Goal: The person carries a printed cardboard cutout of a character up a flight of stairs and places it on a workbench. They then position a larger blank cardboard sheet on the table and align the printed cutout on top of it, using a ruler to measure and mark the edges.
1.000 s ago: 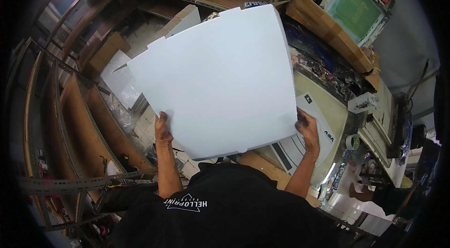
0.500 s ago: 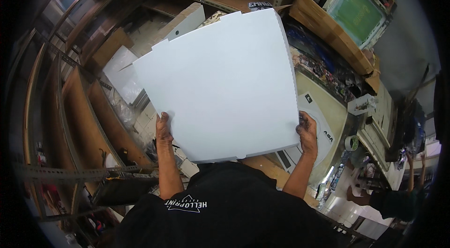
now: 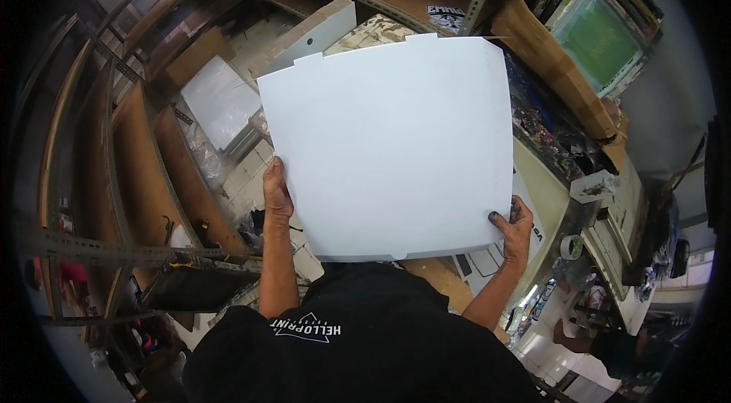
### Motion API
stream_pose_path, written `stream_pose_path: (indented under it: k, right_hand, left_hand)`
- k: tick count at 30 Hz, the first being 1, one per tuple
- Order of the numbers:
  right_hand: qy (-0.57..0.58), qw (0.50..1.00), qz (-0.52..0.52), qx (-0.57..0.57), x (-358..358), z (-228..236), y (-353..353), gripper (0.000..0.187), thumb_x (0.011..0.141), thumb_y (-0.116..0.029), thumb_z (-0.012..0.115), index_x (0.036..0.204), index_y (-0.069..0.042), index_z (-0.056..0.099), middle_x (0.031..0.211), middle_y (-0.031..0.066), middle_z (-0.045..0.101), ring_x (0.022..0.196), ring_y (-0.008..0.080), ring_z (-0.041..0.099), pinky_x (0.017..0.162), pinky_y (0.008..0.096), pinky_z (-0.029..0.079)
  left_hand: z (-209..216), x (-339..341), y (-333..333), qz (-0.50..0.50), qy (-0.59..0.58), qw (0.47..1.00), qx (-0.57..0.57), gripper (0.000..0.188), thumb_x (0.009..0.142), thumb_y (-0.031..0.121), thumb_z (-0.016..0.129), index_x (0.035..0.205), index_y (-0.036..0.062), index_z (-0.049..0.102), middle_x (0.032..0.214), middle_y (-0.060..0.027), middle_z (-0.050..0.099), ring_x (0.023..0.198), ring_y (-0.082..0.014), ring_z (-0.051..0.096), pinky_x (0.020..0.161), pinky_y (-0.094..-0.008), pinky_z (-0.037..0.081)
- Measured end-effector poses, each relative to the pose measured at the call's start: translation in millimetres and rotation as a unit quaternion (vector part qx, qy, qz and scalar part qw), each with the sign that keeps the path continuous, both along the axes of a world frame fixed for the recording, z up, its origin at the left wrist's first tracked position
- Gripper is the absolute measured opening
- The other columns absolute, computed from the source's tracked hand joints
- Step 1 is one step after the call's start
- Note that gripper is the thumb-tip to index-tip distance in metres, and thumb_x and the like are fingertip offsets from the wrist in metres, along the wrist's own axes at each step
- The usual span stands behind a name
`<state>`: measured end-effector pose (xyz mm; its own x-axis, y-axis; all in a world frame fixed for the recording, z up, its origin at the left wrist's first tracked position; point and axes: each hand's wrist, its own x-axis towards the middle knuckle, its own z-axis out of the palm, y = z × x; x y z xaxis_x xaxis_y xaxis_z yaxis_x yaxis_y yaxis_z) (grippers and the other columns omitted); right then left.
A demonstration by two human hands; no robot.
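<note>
A large white board (image 3: 396,151), with small tabs along its far edge and a cut far right corner, spans the space in front of my body. My left hand (image 3: 278,190) grips its left edge, the thumb pointing up along the side and the other fingers hidden beneath. On the right edge, near the close corner, my right hand (image 3: 518,231) holds on with its thumb on the top face. The fingertips of both hands look darkly stained. Underneath lies a pale table (image 3: 544,163), mostly covered by the board.
Wooden shelves (image 3: 141,167) on metal frames stand at the left and far side. A green-meshed screen frame (image 3: 601,41) leans at the far right behind brown cardboard (image 3: 552,71). A tape roll (image 3: 570,247) sits near the right table edge. Another person's arm (image 3: 575,340) shows lower right.
The board has turned slightly clockwise and its left edge has shifted right. My right hand appears a little lower and farther right, my left slightly higher. Both keep their grip.
</note>
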<state>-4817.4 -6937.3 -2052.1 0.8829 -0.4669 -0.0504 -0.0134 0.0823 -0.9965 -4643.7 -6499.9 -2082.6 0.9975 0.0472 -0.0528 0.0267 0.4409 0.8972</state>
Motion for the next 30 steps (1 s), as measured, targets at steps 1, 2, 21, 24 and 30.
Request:
stream_pose_path:
  k: [1, 2, 21, 24, 30]
  right_hand:
    - [0.008, 1.000, -0.002, -0.003, -3, 2, 0, 0.044, 0.064, 0.001, 0.080, 0.104, 0.003, 0.062, 0.095, 0.0066, 0.066, 0.088, 0.0154, 0.062, 0.088, 0.0289, 0.047]
    - [0.006, 1.000, 0.002, -0.006, -6, 2, 0, 0.043, 0.064, 0.002, 0.079, 0.104, 0.004, 0.062, 0.095, 0.0067, 0.066, 0.088, 0.0153, 0.062, 0.088, 0.0288, 0.048]
    - [-0.042, 0.993, 0.085, 0.074, -34, -2, 3, 0.081, 0.053, -0.014, 0.080, 0.127, 0.006, 0.053, 0.112, 0.0103, 0.064, 0.103, 0.0211, 0.060, 0.098, 0.0327, 0.042]
    - [-0.051, 0.990, 0.095, 0.089, -37, 1, 8, 0.089, 0.051, -0.017, 0.080, 0.131, 0.007, 0.050, 0.115, 0.0116, 0.063, 0.105, 0.0222, 0.059, 0.099, 0.0330, 0.041]
    - [-0.055, 0.992, 0.094, 0.065, -41, 15, 4, 0.094, 0.050, -0.018, 0.076, 0.135, 0.008, 0.045, 0.117, 0.0141, 0.063, 0.107, 0.0251, 0.060, 0.100, 0.0336, 0.042]
  left_hand:
    - [-1, -3, 0, -0.001, -0.003, 1.000, 0.009, 0.050, 0.097, 0.040, 0.054, 0.121, -0.0030, 0.054, 0.107, -0.0133, 0.066, 0.097, -0.0216, 0.066, 0.083, -0.0351, 0.054]
    - [-1, -5, 0, -0.003, -0.006, 1.000, 0.018, 0.050, 0.097, 0.040, 0.054, 0.121, -0.0029, 0.054, 0.107, -0.0131, 0.066, 0.096, -0.0211, 0.065, 0.083, -0.0349, 0.054]
    - [36, -45, 7, 0.078, 0.016, 0.993, 0.086, 0.040, 0.094, 0.037, 0.061, 0.106, -0.0010, 0.063, 0.085, -0.0098, 0.067, 0.070, -0.0162, 0.066, 0.063, -0.0295, 0.055]
    - [53, -54, 9, 0.088, 0.015, 0.986, 0.143, 0.035, 0.093, 0.033, 0.064, 0.100, -0.0010, 0.064, 0.081, -0.0088, 0.066, 0.064, -0.0140, 0.062, 0.058, -0.0288, 0.053]
    - [57, -62, 0, 0.133, 0.012, 0.970, 0.202, 0.034, 0.095, 0.029, 0.063, 0.108, -0.0026, 0.060, 0.085, -0.0106, 0.066, 0.068, -0.0141, 0.062, 0.060, -0.0273, 0.051]
